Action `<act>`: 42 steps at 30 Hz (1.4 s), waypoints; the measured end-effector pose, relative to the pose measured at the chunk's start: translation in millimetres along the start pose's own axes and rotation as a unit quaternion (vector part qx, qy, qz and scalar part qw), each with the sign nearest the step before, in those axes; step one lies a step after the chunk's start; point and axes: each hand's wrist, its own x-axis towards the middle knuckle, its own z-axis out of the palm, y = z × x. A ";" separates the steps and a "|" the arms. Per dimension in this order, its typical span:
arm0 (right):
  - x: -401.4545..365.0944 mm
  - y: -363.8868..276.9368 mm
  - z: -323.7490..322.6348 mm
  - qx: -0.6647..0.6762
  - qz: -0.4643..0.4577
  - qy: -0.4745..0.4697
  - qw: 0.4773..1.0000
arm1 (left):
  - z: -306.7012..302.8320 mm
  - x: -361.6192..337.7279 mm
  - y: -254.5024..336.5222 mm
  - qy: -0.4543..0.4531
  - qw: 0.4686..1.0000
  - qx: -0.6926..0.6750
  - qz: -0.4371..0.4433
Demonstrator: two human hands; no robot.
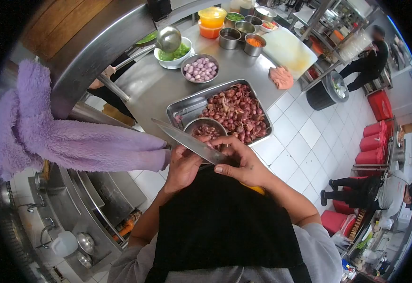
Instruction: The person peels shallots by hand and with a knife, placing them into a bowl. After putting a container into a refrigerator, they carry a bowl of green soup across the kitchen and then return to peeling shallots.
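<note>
My right hand (241, 165) grips a knife (187, 140), its thumb along the broad blade, which points up and to the left. My left hand (183, 169) is closed close against the blade; what its fingers hold is hidden behind the knife. Just beyond both hands, a small metal bowl (193, 123) with reddish pieces stands in a steel tray (172, 111). Unpeeled red shallots (236, 111) are heaped over the tray's middle and right side. Behind the tray sits a metal bowl of peeled shallots (200, 69).
A white bowl (174, 60) of green slices and a ladle (169, 39) are at the back left. Metal containers (229, 38), a cutting board (288, 49) and a pink cloth (281, 78) lie farther back. A purple towel (97, 144) hangs left. Two people stand at right.
</note>
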 end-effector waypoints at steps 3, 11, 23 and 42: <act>-0.5 -1.6 0.9 0.027 0.013 0.010 0.999 | -0.9 0.1 -0.7 0.004 1.000 -0.002 0.001; -1.1 9.2 -8.8 0.208 0.090 -0.040 0.973 | -4.1 -0.7 -1.5 -0.019 1.000 -0.005 -0.015; 3.8 14.1 -9.5 0.282 0.156 -0.008 0.947 | 3.4 5.7 -0.8 0.019 0.998 0.065 -0.003; 7.7 16.5 -11.3 0.203 0.167 -0.026 0.964 | 1.5 6.8 0.6 0.068 0.997 0.018 -0.018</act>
